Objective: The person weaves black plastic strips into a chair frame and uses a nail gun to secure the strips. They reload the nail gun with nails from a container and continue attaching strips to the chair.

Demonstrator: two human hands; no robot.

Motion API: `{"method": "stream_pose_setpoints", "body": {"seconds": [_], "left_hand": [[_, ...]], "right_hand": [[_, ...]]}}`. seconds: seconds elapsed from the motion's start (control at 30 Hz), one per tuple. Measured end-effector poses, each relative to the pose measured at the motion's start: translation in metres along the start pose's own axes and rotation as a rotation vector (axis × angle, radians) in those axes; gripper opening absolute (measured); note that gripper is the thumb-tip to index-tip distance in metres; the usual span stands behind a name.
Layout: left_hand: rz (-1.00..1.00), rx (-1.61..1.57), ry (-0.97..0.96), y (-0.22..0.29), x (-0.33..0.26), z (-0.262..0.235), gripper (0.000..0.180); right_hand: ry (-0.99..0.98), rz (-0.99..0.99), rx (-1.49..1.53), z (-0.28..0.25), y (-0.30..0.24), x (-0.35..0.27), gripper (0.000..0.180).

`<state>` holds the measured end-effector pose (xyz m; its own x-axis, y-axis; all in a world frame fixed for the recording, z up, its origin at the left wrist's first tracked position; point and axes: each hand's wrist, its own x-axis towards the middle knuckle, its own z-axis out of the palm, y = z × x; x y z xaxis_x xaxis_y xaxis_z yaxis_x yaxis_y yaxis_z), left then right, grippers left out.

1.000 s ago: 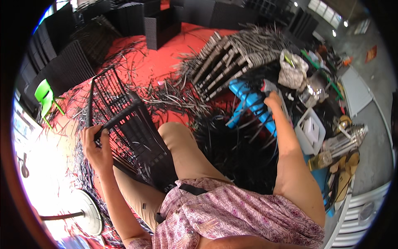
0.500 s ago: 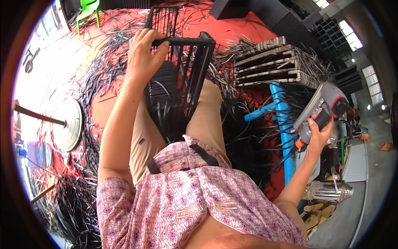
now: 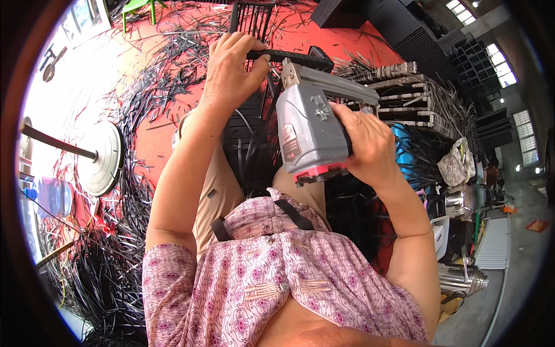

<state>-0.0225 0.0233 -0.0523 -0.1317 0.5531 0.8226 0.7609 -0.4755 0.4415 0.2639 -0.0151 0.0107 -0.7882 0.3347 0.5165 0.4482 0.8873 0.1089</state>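
My left hand is closed over the upper bar of a black slatted chair frame, its thumb and fingers pressed on the bar's near end. The frame stands between my knees, with loose black strips hanging about its lower part. In my right hand is a grey staple gun with a red end cap, gripped by its handle. Its metal nose is up against the bar, just right of my left fingers; whether it touches I cannot tell. The gun's body hides much of the frame's right side.
Cut black strips litter the red floor. Woven striped frames are stacked to the right, beside a blue support. A round white base with a pole stands at left, and a green chair far left.
My right hand has brought the staple gun from the far right in to the frame's upper bar. My left hand still holds the bar; the whole view has shifted slightly.
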Motion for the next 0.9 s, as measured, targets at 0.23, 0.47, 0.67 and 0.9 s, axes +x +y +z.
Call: {"method": "stream_pose_setpoints", "body": {"seconds": [0.23, 0.47, 0.67, 0.9], "left_hand": [[-0.022, -0.022, 0.019, -0.001, -0.002, 0.002, 0.016], [-0.01, 0.018, 0.02, -0.001, -0.002, 0.0, 0.02], [-0.024, 0.019, 0.021, -0.001, -0.002, 0.001, 0.021], [-0.013, 0.029, 0.023, -0.001, -0.001, 0.0, 0.021]], "right_hand": [[-0.011, 0.0, 0.036, 0.012, 0.002, 0.012, 0.083], [-0.029, 0.008, 0.019, 0.02, 0.003, 0.018, 0.079], [-0.031, 0.006, 0.016, 0.02, 0.002, 0.021, 0.078], [-0.074, 0.029, -0.016, 0.016, -0.003, 0.025, 0.071]]}}
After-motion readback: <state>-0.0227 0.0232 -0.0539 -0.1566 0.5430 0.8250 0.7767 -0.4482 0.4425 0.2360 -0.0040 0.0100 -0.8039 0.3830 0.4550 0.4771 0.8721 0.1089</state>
